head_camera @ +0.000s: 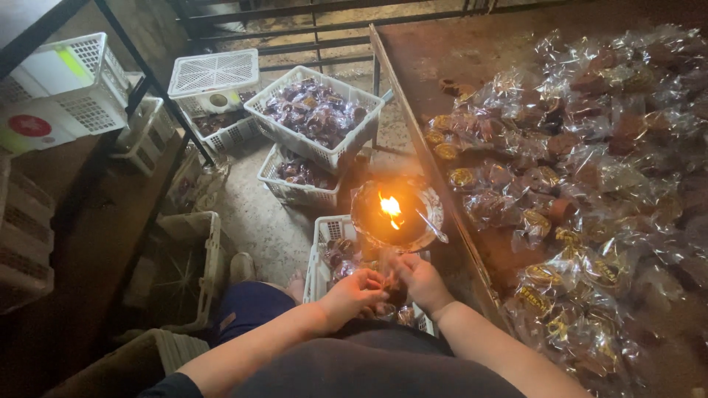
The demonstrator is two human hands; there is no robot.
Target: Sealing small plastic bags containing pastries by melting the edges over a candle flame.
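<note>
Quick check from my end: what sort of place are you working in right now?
Probably a small, dim food-packing workshop. A metal table is heaped with clear-wrapped sweets, white plastic crates of wrapped pieces sit on the bare concrete floor, and both hands work beside a small open flame.

Glossy, crinkled clear plastic wrappers point(582, 169) over matt brown pieces, rusty rough metal table point(442, 51) — dull, pitted, white perforated plastic baskets point(313, 114) with a smooth matt look, shiny metal dish point(397, 215) around the flame, rough concrete floor point(258, 221) — gritty, soft dark cloth trousers point(251, 309)
</note>
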